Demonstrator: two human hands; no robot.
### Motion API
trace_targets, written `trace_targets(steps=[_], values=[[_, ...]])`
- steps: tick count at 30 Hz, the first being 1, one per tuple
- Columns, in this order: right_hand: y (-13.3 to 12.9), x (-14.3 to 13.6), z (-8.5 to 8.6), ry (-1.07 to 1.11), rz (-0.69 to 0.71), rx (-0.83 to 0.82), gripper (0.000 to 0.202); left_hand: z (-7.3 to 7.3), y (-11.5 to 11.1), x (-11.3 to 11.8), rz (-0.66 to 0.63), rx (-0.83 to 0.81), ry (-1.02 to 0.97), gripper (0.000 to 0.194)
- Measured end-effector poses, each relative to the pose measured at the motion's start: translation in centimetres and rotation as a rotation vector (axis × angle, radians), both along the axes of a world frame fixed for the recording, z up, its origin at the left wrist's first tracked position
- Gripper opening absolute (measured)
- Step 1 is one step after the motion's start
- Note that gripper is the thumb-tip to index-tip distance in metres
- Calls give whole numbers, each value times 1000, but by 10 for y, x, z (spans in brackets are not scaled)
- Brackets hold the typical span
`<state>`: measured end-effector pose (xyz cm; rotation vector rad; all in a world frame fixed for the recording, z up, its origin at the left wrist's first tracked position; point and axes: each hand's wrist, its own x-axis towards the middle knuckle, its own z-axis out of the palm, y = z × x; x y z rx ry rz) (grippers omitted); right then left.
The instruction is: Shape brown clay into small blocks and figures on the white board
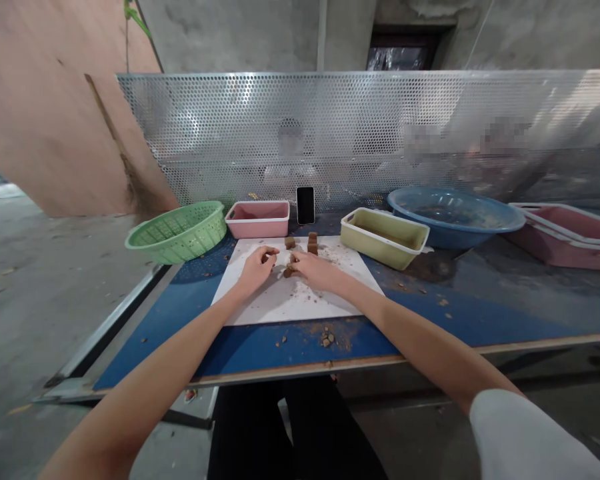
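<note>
Over the white board (250, 307), my right hand (314, 270) pinches a small brown clay piece (289, 272) that sits low against the surface. To its left, my left hand (258, 268) has its fingers curled inward. A dark brown patch shows between that thumb and fingers, too small to make out. Just beyond my hands stand a short brown clay block (290, 243) and a taller brown clay stack (313, 243). Brown crumbs are scattered on the board around my right hand.
Behind the board are a pink basket (258, 229), a black-screened phone (305, 205) standing upright and a yellow-green basket (380, 248). A green colander (180, 237) stands left; a blue basin (450, 217) and pink baskets (565, 240) stand right. Loose crumbs (327, 339) lie near the table's front edge.
</note>
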<state>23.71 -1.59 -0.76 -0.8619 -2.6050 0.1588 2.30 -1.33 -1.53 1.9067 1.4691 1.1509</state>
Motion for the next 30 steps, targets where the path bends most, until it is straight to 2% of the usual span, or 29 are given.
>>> trace_targets(steps=[3, 7, 10, 13, 15, 19, 22, 26, 30], values=[[-3, 4, 7, 242, -108, -64, 18, 3, -3, 2, -25, 16, -9, 25], [-3, 7, 6, 462, -177, -304, 16, 6, -6, 1, -82, 23, -32, 29], [2, 10, 0, 607, -203, -464, 17, 8, -7, -2, -245, 23, -64, 37], [6, 11, -5, 703, -179, -514, 14, 11, -9, -3, -443, 34, -60, 49], [7, 10, -8, 719, -153, -533, 14, 12, -11, -2, -485, 46, -31, 51], [7, 7, -13, 693, -168, -532, 14, 12, -11, 0, -405, 129, 116, 35], [5, 7, -14, 589, -182, -440, 13, 10, -6, -3, -354, 152, 245, 26], [3, 10, -10, 414, -226, -279, 11, 10, -2, -8, -295, 120, 387, 24], [2, 10, -9, 349, -251, -227, 12, 14, -4, -10, -338, 114, 432, 26]])
